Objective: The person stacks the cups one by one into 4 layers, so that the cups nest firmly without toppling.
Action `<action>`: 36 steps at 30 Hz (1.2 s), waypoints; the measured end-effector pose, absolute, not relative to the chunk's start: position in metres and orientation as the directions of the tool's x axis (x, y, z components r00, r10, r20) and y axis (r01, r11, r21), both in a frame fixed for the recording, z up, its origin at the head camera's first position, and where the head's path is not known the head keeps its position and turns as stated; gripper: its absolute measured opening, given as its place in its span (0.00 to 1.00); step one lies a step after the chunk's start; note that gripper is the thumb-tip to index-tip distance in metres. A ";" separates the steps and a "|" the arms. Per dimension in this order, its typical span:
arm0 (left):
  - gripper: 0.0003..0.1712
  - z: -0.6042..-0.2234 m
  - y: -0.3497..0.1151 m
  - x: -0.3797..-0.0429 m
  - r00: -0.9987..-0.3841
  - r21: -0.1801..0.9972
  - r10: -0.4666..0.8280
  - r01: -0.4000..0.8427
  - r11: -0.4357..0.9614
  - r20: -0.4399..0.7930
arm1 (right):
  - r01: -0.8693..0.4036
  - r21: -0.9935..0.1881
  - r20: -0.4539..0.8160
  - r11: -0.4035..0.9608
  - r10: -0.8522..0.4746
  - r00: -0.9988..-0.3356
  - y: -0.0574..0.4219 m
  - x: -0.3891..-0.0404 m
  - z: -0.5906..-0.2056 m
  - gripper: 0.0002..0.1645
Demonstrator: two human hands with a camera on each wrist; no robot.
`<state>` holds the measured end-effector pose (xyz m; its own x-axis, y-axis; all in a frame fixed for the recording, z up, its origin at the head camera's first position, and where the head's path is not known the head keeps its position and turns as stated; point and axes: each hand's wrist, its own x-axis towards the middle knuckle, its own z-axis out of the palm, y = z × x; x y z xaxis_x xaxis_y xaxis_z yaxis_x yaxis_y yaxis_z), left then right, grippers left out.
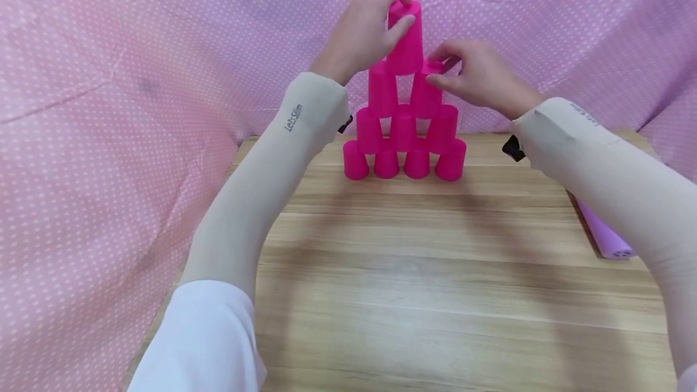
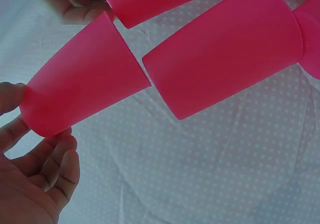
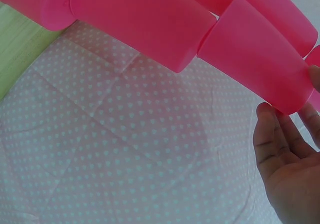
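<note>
A pyramid of upside-down pink plastic cups (image 1: 403, 129) stands at the table's far side: several in the bottom row, three above, then two. At the peak, my left hand (image 1: 367, 26) grips the top cup (image 1: 409, 47) near its narrow end, thumb in front. In the left wrist view this cup (image 2: 87, 83) is tilted, its wide rim close over the narrow ends of the two cups beneath. My right hand (image 1: 479, 71) holds the right-hand cup (image 1: 426, 95) of the two-cup row by its narrow top; the right wrist view shows fingertips (image 3: 265, 111) against that cup (image 3: 257, 58).
The pyramid is on a wood-grain table (image 1: 414, 295), near its back edge. A pink cloth with white dots (image 1: 136, 65) hangs behind and at the sides. At the right, a purple tube-like object (image 1: 604, 235) lies partly hidden under the right forearm.
</note>
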<state>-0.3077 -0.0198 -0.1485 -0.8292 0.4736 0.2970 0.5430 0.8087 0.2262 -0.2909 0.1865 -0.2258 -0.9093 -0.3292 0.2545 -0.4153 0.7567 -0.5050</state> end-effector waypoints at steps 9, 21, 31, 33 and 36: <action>0.23 -0.150 -0.019 -0.316 -0.850 0.260 0.456 0.518 0.815 0.264 | -0.428 -0.505 0.262 0.749 -0.340 -0.903 0.184 -0.294 -0.227 0.26; 0.23 -0.152 -0.023 -0.314 -0.856 0.330 0.436 0.511 0.794 0.277 | -0.458 -0.520 0.279 0.721 -0.363 -0.889 0.185 -0.294 -0.230 0.28; 0.29 -0.168 -0.056 -0.274 -0.747 0.085 0.529 0.605 0.791 0.402 | -0.495 -0.416 0.395 0.763 -0.338 -0.854 0.204 -0.257 -0.231 0.34; 0.31 -0.179 -0.063 -0.260 -0.744 0.046 0.551 0.610 0.791 0.377 | -0.499 -0.367 0.398 0.785 -0.352 -0.847 0.207 -0.246 -0.235 0.35; 0.34 -0.203 -0.074 -0.240 -0.757 0.027 0.569 0.608 0.793 0.321 | -0.514 -0.280 0.398 0.811 -0.389 -0.831 0.208 -0.232 -0.241 0.37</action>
<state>-0.2400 -0.0736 -0.2028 -0.7571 0.5690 0.3210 0.6080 0.7935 0.0275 -0.2315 0.2081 -0.2407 -0.8310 -0.3889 0.3978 -0.5136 0.8111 -0.2799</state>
